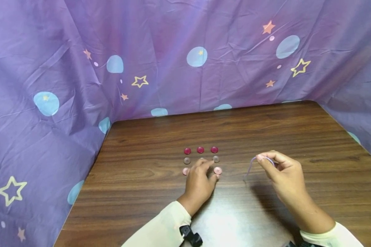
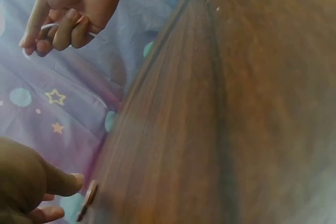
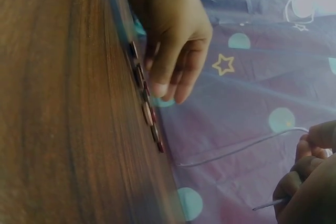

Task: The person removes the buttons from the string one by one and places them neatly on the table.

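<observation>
Small buttons lie in three rows on the wooden table (image 1: 266,130): dark red buttons (image 1: 200,149) at the back, grey buttons (image 1: 216,159) in the middle, pink buttons (image 1: 217,170) in front. My left hand (image 1: 208,167) hangs over the grid with loosely straight fingers, its fingertips (image 3: 167,89) just at the middle buttons and hiding some. My right hand (image 1: 262,158) is raised to the right and pinches a thin lilac thread (image 1: 249,167) between thumb and fingers. The thread (image 3: 247,148) trails loose toward the table. One button (image 2: 90,193) shows edge-on by my left fingertips.
A purple cloth (image 1: 80,85) printed with stars and pale blue dots walls in the table at the left, back and right. Bare wood lies around the buttons. Both arms wear cream sleeves (image 1: 164,226).
</observation>
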A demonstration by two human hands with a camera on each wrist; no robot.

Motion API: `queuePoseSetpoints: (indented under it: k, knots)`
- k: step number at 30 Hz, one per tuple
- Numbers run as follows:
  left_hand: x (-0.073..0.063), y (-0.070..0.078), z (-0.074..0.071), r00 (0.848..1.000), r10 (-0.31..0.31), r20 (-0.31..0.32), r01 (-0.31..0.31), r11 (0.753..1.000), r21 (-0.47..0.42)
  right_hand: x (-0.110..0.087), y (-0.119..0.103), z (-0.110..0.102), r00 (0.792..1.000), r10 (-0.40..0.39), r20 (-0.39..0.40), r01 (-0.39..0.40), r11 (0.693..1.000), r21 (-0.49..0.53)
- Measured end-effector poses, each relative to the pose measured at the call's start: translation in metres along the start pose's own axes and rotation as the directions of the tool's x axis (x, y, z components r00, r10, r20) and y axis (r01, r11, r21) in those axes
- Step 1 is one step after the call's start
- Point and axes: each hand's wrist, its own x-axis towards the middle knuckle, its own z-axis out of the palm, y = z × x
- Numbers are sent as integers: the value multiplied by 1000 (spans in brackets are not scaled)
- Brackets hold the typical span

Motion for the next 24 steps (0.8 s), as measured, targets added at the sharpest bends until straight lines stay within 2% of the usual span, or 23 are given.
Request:
queuePoseSetpoints:
  k: [4, 8, 15, 20, 24]
  knots:
    - [2, 4, -6, 999, -36, -34, 35, 999, -20, 0, 0, 0, 1000, 2, -1, -2, 1000, 19]
    - [3, 4, -13, 995, -96, -2, 96, 994, -60, 1, 2, -1, 1000, 9, 0, -9, 1000, 10]
    - [5, -4, -21, 994, -106, -14, 104, 992, -71, 2, 3, -2, 1000, 16, 0, -15, 998, -60]
    - [3, -12, -26, 991, -133, -12, 131, 985, -111, 0, 2, -2, 999, -37, 17, 39, 987, -153]
    - [1, -19, -29, 987, -157, -23, 153, 978, -141, 1, 4, -2, 997, -70, 18, 73, 981, -179]
